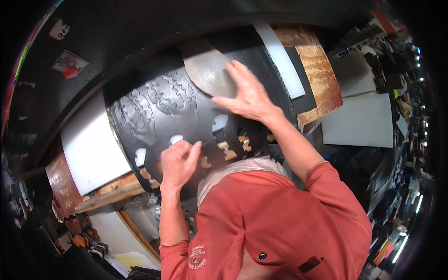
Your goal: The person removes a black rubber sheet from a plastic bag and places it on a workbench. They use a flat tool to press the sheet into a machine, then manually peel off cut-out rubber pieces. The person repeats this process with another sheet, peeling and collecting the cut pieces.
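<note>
A black rubber sheet [165, 123] with moulded tread patterns lies before me, its near part cut into notches and holes. On its far part rests a grey sole-shaped plate [207, 70], probably metal, its far end in shadow. My right hand [247, 91] is at the plate's right edge, fingers stretched and spread, the thumb by its near rounded end. Over the sheet's near edge is my left hand [179, 161], fingers curled in and thumb pointing up. Whatever may be inside its curled fingers is hidden.
A dark machine beam [140, 28] spans the far side, with a red button [70, 72] at left. White boards [93, 140] and a worn wooden board [315, 65] lie beneath and beside the sheet. A pale panel [358, 121] stands at right, clutter beyond.
</note>
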Available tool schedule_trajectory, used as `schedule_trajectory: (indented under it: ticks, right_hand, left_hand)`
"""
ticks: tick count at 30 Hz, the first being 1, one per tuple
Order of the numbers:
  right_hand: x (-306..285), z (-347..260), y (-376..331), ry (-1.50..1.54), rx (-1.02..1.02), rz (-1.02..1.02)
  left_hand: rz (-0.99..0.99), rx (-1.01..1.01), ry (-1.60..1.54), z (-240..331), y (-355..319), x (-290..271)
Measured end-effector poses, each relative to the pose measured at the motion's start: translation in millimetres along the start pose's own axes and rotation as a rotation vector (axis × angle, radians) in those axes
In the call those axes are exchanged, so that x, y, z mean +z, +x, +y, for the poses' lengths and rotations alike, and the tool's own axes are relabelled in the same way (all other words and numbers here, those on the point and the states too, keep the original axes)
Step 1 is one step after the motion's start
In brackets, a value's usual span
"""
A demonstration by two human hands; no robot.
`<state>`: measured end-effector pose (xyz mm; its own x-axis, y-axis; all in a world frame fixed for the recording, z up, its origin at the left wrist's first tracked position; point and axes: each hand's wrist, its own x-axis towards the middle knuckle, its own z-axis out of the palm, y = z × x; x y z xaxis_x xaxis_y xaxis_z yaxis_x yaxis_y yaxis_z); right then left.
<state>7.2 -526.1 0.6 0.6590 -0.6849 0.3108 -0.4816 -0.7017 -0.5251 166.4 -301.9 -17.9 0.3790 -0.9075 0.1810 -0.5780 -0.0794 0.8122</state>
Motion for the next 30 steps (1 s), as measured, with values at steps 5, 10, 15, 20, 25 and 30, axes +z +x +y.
schedule_trajectory:
  ticks: [5, 10, 15, 20, 25, 30]
  right_hand:
    - [39.4, -5.4, 38.8, -0.134, -0.059, 0.016]
    - [14.5, 11.7, 47.6, 0.142, 0.085, -0.125]
    - [-38.1, 42.2, 50.7, 0.922, 0.31, -0.165]
    - [-46.2, 67.2, 39.6, 0.118, 0.182, 0.041]
    - [-16.7, 87.4, 36.2, -0.152, 0.074, 0.066]
    - [-14.8, 95.3, 32.1, -0.161, 0.013, 0.09]
  left_hand:
    - [0.206, 0.248, 0.088, -8.8, 84.5, -3.5]
    - [0.041, 0.209, 0.449, -28.2, 123.2, 23.8]
    - [0.049, 0.242, 0.429, -37.5, 120.8, 24.3]
    - [0.049, 0.245, 0.453, -36.4, 124.9, 27.5]
    - [0.047, 0.233, 0.481, -33.9, 125.5, 31.1]
    - [0.054, 0.243, 0.473, -33.7, 124.7, 32.2]
